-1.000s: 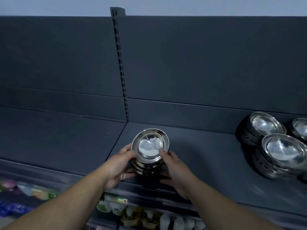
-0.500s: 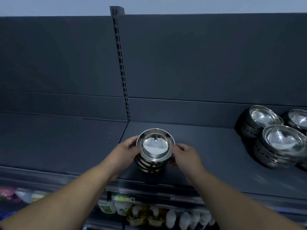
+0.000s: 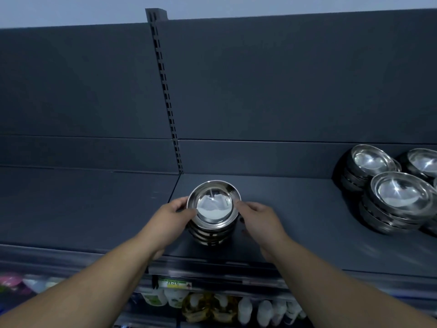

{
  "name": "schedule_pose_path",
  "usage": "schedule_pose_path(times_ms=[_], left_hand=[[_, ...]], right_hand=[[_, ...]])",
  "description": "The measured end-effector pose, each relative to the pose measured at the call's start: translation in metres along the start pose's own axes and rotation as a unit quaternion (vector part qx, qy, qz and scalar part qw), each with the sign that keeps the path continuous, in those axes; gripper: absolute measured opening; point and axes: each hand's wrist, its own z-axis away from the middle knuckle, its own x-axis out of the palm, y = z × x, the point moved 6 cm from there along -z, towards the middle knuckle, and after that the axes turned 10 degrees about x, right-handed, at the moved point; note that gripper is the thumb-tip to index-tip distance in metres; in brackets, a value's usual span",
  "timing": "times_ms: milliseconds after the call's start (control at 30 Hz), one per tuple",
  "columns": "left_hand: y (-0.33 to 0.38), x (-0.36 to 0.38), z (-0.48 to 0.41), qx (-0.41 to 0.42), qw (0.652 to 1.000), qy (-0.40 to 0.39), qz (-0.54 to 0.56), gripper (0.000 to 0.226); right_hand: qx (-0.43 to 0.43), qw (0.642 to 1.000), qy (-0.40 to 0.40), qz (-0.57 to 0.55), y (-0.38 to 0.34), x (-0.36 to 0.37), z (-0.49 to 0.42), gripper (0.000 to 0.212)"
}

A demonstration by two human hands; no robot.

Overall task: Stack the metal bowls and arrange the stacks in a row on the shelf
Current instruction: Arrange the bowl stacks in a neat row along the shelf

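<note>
A stack of several shiny metal bowls (image 3: 214,207) stands on the dark grey shelf (image 3: 295,209), near its left end and a little back from the front edge. My left hand (image 3: 169,217) grips the stack's left side with the thumb at the top bowl's rim. My right hand (image 3: 256,220) holds the right side, fingertips on the rim. At the far right stand more bowl stacks: a front one (image 3: 399,197), one behind it (image 3: 369,162) and one at the frame edge (image 3: 423,162).
A slotted upright (image 3: 166,91) divides the back panel just behind the held stack. A second shelf board (image 3: 82,204) lies to the left. Below the shelf edge, bottles and packets (image 3: 212,306) fill a lower shelf.
Both hands have slid the stack farther back and slightly right on the shelf. My right hand has risen from low on the stack to its rim.
</note>
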Motion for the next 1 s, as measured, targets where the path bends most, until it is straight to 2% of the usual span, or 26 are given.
schedule_pose_path(times_ms=[267,367,500,633,867,1000], left_hand=[[-0.009,0.005,0.001,-0.012,0.999,-0.001,0.03,0.029],[-0.008,0.006,0.001,-0.01,0.999,-0.005,0.04,0.036],[-0.008,0.006,0.001,-0.005,0.999,-0.011,0.041,0.027],[-0.01,0.004,0.0,-0.006,1.0,0.0,0.026,0.028],[0.008,-0.004,0.001,0.048,0.985,0.062,-0.151,0.027],[0.014,-0.005,-0.002,0.07,0.98,0.079,-0.17,0.021]], right_hand=[[-0.029,0.999,-0.037,0.005,-0.007,0.006,0.002,0.038],[-0.043,0.998,-0.037,0.012,-0.008,0.005,-0.001,0.037],[-0.051,0.998,-0.033,0.021,-0.009,0.006,-0.004,0.036],[-0.048,0.998,-0.03,0.029,-0.007,0.007,-0.003,0.033],[-0.063,0.998,0.003,0.008,-0.009,0.001,0.001,0.039],[-0.065,0.998,0.016,-0.001,-0.009,0.0,0.0,0.03]])
